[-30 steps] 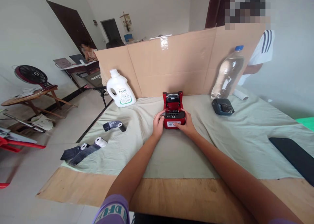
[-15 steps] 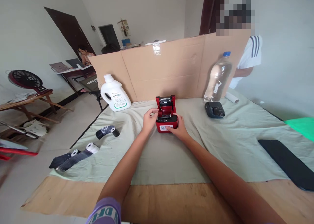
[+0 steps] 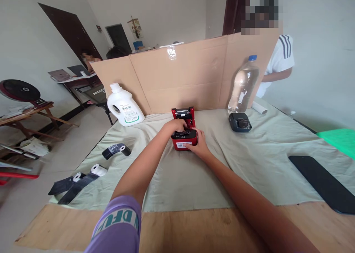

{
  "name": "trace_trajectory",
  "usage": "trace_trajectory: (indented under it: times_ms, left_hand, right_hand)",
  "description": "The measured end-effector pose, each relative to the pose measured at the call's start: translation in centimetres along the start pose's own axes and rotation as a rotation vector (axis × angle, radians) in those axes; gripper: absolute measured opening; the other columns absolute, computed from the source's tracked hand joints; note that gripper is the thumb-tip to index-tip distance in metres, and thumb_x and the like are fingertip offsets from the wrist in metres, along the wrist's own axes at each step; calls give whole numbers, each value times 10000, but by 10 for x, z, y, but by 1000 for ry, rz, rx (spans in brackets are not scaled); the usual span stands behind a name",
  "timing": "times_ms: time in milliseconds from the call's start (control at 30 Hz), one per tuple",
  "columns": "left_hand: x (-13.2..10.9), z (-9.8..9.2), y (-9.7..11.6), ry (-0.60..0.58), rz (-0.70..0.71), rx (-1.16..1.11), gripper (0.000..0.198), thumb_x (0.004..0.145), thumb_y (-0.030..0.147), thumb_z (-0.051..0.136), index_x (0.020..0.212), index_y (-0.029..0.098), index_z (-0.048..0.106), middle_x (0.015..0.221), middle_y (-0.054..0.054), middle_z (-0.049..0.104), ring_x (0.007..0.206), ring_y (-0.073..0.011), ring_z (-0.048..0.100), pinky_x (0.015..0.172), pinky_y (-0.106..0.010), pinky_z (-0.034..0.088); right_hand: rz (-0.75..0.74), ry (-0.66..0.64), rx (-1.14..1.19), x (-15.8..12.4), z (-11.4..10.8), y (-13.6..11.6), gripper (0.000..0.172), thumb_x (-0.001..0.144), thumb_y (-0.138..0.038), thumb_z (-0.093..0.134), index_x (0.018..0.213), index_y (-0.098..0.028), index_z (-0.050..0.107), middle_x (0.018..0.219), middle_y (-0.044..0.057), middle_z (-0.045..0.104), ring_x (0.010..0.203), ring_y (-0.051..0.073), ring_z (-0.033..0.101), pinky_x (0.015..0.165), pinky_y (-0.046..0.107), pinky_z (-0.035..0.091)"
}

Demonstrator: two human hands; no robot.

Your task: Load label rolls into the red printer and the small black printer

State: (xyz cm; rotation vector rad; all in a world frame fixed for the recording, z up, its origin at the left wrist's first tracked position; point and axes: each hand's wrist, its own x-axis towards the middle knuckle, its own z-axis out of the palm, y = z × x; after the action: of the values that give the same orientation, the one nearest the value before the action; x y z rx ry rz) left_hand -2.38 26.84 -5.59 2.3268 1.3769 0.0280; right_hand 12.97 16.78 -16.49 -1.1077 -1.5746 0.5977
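A small red and black receipt printer (image 3: 184, 142) stands on the cloth with its lid (image 3: 183, 114) raised at the back. My right hand (image 3: 200, 143) grips the right side of its body, thumb on the front by the white label. My left hand (image 3: 177, 125) reaches over the left side into the uncovered paper compartment. Its fingertips are down inside, so I cannot see whether they hold anything. Several paper rolls with dark printed tails lie to the left: one roll (image 3: 122, 149) farther back, and a white roll (image 3: 98, 170) beside another roll (image 3: 78, 177) nearer the front.
Behind the printer stands a cardboard panel (image 3: 177, 79). A white jug (image 3: 126, 107) is at the back left. A water bottle (image 3: 244, 86), a black device (image 3: 240, 122) and a paper tube (image 3: 260, 108) are at the back right. A dark flat slab (image 3: 321, 182) lies right. A person stands behind the panel.
My left hand has moved from the printer's left edge into its open compartment, the forearm reaching farther forward. My right hand keeps its hold. The view has shifted slightly.
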Motion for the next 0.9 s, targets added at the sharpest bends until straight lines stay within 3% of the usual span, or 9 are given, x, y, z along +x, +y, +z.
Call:
trace_trajectory:
  times_ms: [133, 233, 300, 400, 467, 567, 700, 900]
  left_hand:
    - [-16, -5, 4, 123, 50, 13, 158, 594, 222, 707, 741, 218, 766, 732, -33, 736, 674, -206, 642, 676, -287, 489]
    - [-42, -7, 0, 366, 147, -118, 176, 665, 249, 677, 815, 197, 753, 815, -23, 741, 733, -180, 651, 685, -265, 494]
    - [-65, -6, -11, 551, 134, -262, 229, 703, 272, 669, 903, 184, 736, 887, -24, 739, 736, -157, 653, 672, -246, 500]
    - [-102, -1, -43, 739, -13, -450, 337, 729, 342, 677, 1020, 173, 692, 978, -38, 718, 609, -118, 626, 556, -232, 480]
    - [-126, 3, -74, 822, -145, -513, 328, 744, 393, 662, 977, 161, 670, 975, -46, 706, 521, -100, 595, 498, -233, 452]
    - [-158, 4, -125, 962, -359, -456, 317, 730, 415, 667, 915, 158, 659, 972, -53, 711, 574, -123, 623, 565, -248, 484]
    - [-187, -1, -173, 962, -616, -224, 308, 705, 393, 704, 923, 175, 691, 979, -65, 735, 870, -223, 679, 776, -301, 510]
    - [-189, -13, -196, 808, -781, -72, 424, 728, 360, 709, 1132, 264, 625, 1088, -49, 738, 1005, -251, 673, 787, -327, 494]
  right_hand:
    - [-8, 3, 6, 0, -1, -2, 793, 640, -433, 825, 1333, -296, 464, 1314, 95, 461, 1285, 322, 451, 1121, 536, 371]
    - [-4, 2, 5, 0, -1, -3, 797, 643, -447, 824, 1334, -280, 466, 1311, 98, 464, 1279, 316, 454, 1115, 523, 375]
    - [2, -1, 1, 0, -1, -3, 797, 642, -453, 823, 1333, -275, 470, 1310, 100, 464, 1284, 316, 449, 1118, 518, 369]
    - [12, -3, 1, 0, -1, -4, 796, 636, -445, 821, 1333, -281, 474, 1317, 103, 460, 1289, 322, 447, 1118, 521, 365]
    - [17, -5, 4, 1, -1, -4, 801, 633, -435, 819, 1338, -283, 472, 1314, 107, 457, 1285, 323, 453, 1113, 521, 371]
    - [16, -10, 4, 2, -1, -4, 804, 636, -433, 814, 1345, -278, 467, 1315, 109, 459, 1288, 324, 451, 1114, 519, 370]
    - [25, -16, -4, 2, -2, -5, 815, 635, -440, 817, 1352, -277, 465, 1314, 109, 456, 1286, 320, 449, 1106, 518, 378]
    - [25, -26, -14, 2, -2, -4, 820, 644, -438, 818, 1360, -274, 454, 1322, 111, 453, 1285, 308, 453, 1099, 506, 391]
